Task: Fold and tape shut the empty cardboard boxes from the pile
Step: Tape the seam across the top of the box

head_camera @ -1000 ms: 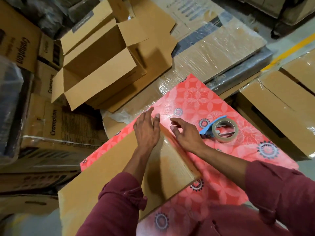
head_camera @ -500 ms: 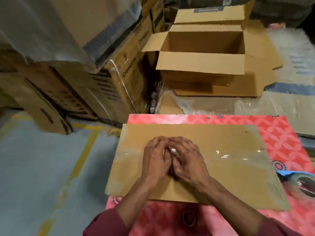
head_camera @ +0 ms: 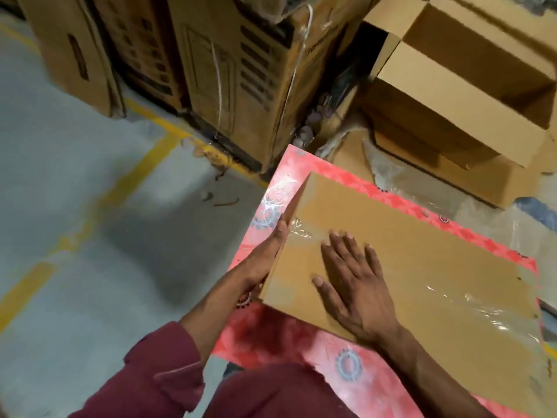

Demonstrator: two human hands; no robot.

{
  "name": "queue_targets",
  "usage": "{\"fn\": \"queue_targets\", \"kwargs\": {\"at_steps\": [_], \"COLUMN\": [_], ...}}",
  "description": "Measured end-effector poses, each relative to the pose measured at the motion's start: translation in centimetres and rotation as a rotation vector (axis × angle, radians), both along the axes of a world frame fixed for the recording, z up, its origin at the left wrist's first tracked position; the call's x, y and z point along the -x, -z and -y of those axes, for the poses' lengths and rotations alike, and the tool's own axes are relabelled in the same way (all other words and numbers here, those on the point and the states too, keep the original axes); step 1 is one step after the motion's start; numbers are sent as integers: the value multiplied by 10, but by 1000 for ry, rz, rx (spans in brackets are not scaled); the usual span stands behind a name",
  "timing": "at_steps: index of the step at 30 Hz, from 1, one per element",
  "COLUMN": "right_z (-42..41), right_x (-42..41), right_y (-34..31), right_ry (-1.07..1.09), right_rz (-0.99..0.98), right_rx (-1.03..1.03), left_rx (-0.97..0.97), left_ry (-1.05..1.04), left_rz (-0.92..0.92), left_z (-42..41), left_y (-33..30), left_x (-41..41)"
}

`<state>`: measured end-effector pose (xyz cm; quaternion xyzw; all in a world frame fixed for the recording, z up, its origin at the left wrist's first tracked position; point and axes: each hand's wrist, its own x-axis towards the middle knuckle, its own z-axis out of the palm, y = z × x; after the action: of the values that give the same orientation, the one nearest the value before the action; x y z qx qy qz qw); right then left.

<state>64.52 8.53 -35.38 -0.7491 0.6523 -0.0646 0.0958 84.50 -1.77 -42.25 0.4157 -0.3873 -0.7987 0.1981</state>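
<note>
- Right hand (head_camera: 349, 282): fingers straight and spread, palm flat on the top of the box (head_camera: 422, 267); it grasps nothing and probably presses the tape (head_camera: 470, 300) onto the seam.
- Left hand (head_camera: 268, 251): fingers straight, laid against the box's left end, holding nothing; apparently it braces the box so that it does not slide under the pressing.
- Box: closed, flaps down, lying on the bench (head_camera: 271, 336), which has a red patterned cover. Clear tape glints along the top and over the left edge, so sealing appears nearly finished.
- Open box (head_camera: 470, 86): beyond the bench at upper right, flaps up, evidently awaiting folding.
- Printed cartons (head_camera: 241, 70): stacked on the floor (head_camera: 75, 206) behind.
</note>
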Motion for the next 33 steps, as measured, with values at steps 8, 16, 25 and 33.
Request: {"fn": "queue_targets", "kwargs": {"at_steps": [8, 16, 25, 33], "right_z": [4, 56, 41, -32], "right_x": [-6, -24, 127, 326], "right_y": [5, 8, -35, -37], "right_ry": [19, 201, 243, 424], "right_rz": [-33, -36, 260, 130], "right_rx": [5, 13, 12, -99], "left_rx": [158, 634, 923, 610], "left_ry": [55, -44, -100, -256], "left_rz": [223, 589, 866, 968], "left_z": [12, 44, -68, -203], "left_y": [-15, -71, -102, -97], "left_x": [-5, 17, 145, 282]}}
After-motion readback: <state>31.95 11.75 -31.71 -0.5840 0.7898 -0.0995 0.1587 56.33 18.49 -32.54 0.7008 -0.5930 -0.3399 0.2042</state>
